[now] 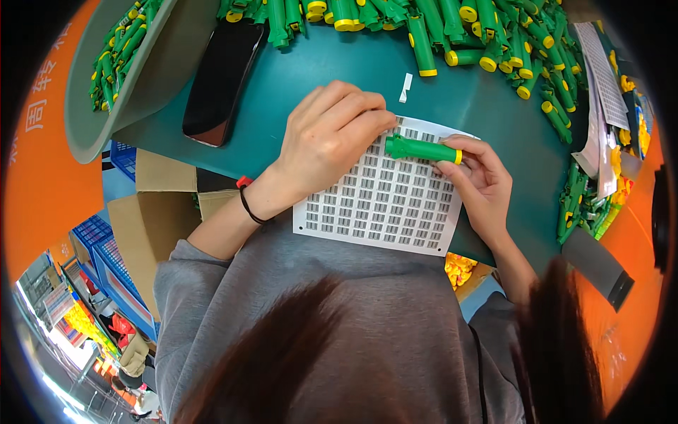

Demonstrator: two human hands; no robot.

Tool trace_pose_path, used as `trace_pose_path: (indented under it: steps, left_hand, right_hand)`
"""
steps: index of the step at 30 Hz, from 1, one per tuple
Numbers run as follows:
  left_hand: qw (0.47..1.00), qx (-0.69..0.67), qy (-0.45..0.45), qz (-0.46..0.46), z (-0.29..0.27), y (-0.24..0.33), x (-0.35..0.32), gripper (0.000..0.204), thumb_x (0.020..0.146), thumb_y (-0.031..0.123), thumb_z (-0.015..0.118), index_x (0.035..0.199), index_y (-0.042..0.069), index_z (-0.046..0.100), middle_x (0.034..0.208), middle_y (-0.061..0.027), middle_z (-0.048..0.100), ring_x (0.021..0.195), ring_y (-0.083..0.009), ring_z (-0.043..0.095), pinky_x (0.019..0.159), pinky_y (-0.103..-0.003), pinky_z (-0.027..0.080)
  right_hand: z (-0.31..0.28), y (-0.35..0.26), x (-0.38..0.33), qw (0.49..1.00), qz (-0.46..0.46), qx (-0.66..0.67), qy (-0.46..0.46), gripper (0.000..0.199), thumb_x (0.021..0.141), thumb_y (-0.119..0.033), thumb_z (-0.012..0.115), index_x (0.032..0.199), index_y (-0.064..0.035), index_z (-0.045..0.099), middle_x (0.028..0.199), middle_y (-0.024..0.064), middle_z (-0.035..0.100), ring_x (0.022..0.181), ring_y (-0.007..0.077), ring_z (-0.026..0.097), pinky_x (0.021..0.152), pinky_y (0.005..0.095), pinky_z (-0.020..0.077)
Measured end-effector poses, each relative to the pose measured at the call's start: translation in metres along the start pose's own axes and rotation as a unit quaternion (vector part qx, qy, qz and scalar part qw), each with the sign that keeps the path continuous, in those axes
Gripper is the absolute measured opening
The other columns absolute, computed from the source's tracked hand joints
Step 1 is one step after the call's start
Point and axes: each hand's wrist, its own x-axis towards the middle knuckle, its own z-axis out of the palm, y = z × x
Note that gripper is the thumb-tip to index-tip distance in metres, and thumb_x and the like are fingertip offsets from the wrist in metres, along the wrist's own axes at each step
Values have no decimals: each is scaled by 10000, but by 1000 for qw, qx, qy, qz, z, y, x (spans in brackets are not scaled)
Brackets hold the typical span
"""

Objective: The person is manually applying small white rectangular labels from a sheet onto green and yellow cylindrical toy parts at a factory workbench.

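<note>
In the head view: green tube (pixel 420 150) over the white sheet (pixel 374 212), near side of the bench (pixel 522 134), long way running left to right. Pinched at its yellow right end by the right hand (pixel 486 177), with a small grip. Just beside its left end, a bit far: left hand (pixel 326 138), grip narrow; cannot tell if holding anything.

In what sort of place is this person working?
Probably a small factory or assembly workshop: many alike green plastic parts lie heaped on the table, with a sheet of small labels and blue crates nearby.
</note>
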Motion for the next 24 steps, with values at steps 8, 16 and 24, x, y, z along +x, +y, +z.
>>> trace_pose_path:
  steps: [8,16,24]
  left_hand:
    - [1000,17,10,-8,3,-3,3,214,696,94,759,901,79,701,984,-13,668,882,-199,619,702,-323,474]
    - [999,49,-3,13,-3,1,0,211,671,81,744,878,104,717,983,39,670,899,-177,610,752,-324,443]
    - [998,59,1,34,-2,1,0,180,678,81,717,856,102,711,985,38,674,911,-171,614,760,-315,441]
  right_hand:
    - [1,-1,1,1000,-4,1,2,296,902,111,613,1190,76,555,1218,140,562,1085,184,598,908,297,538]
    - [1,-1,-1,1000,-2,-6,2,304,900,110,617,1196,78,558,1219,143,562,1114,199,591,931,311,546]
    - [1,-1,0,1000,0,-11,2,302,899,107,623,1192,77,559,1222,142,562,1120,197,590,949,311,533]
